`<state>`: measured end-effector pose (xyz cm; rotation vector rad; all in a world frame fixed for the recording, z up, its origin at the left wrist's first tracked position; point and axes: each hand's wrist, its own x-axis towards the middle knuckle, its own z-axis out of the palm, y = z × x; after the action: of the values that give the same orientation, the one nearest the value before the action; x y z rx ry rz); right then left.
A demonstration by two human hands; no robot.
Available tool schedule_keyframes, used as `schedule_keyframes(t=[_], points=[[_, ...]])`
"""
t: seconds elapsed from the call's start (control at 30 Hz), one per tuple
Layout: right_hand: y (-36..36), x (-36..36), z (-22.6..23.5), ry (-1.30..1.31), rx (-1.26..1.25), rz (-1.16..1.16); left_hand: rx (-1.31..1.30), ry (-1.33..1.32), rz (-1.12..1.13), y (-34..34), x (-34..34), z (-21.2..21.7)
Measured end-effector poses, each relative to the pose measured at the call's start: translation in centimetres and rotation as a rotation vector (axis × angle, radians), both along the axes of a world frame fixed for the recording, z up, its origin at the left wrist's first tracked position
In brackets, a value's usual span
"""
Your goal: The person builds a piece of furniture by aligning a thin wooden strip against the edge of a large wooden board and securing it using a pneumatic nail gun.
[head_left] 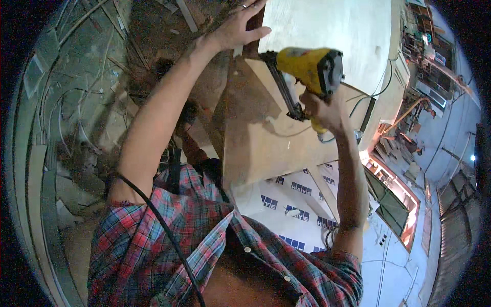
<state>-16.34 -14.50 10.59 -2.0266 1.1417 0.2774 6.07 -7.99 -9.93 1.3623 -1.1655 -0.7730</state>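
My right hand (327, 110) is wrapped round the handle of a yellow and black nail gun (302, 61). The gun's nose points left, near the edge of a plywood surface, and its black magazine slants down below the body. My left hand (238, 30) lies at the edge of a pale panel (330, 25), with the thumb spread out and some fingers cut off by the top of the picture. Beneath the gun spreads the brown plywood sheet (276, 153), in shadow on its left side. I cannot tell whether the nose touches the wood.
A thin hose (381, 93) runs near the gun across the panel. White sheeting with blue print (276, 199) lies below the plywood. Wood scraps and strips (76, 189) litter the floor at left. A dark cable (163, 225) hangs across my shirt. Other people (409, 143) are far right.
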Motion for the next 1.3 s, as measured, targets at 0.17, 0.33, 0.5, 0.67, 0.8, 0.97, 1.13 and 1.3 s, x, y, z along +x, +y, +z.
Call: schedule_keyframes(t=[0.17, 0.33, 0.5, 0.67, 0.8, 0.97, 1.13, 1.3], points=[[-1.3, 0.5, 1.0, 0.090, -0.064, 0.111, 0.101, -0.160, 0.032, 3.3, -4.4, 2.6], [-2.0, 3.0, 2.0, 0.100, 0.074, 0.115, -0.167, -0.544, 0.321, 5.9, -5.4, -2.2], [-1.6, 3.7, 1.5, 0.031, 0.090, 0.108, 0.002, -0.271, 0.201, 1.5, -0.8, -2.8], [-1.8, 3.5, 0.9, 0.069, 0.030, 0.172, 0.110, -0.377, 0.082, -1.9, 1.8, -3.1], [-1.5, 3.4, 1.0, 0.021, 0.003, 0.227, 0.157, -0.392, 0.048, -2.0, 2.1, -3.0], [-1.8, 3.2, 1.3, 0.052, 0.013, 0.304, 0.199, -0.408, 0.019, -2.0, 2.3, -2.5], [-2.3, 2.4, 1.4, 0.086, 0.005, 0.250, 0.174, -0.429, 0.029, -2.4, 2.2, -2.5], [-2.8, 2.3, -0.2, -0.033, 0.115, 0.189, 0.163, -0.402, 0.076, -1.9, 2.4, -2.4]])
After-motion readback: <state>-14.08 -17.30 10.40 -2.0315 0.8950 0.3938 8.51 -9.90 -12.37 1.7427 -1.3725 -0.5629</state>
